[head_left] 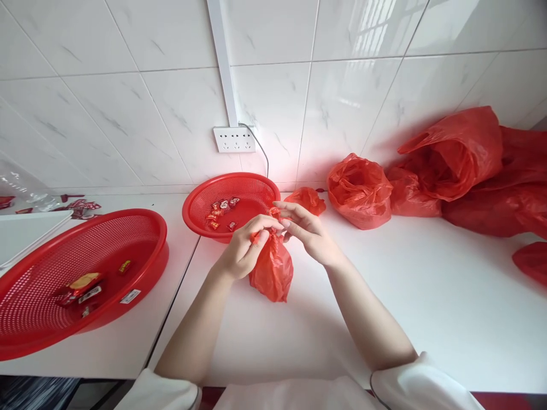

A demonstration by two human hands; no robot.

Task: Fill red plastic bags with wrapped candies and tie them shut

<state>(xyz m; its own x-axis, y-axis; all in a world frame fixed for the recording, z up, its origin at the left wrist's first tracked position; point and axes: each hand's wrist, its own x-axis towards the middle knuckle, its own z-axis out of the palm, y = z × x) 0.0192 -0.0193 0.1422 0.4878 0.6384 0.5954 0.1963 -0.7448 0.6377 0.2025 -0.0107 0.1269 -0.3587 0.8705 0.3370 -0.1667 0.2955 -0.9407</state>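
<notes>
head | left hand [247, 246] pinches red bag [276, 270] at neck | right hand [311, 234] near, cannot tell grip | neck partly hidden

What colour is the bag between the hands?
The bag is red, slightly see-through; it shows best in the head view.

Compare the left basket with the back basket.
The left basket looks larger than the back basket. The left basket shows a white label; the back basket shows none. The left basket holds a yellow wrapper; the back basket, red and orange ones. Both are red, with holes.
</notes>
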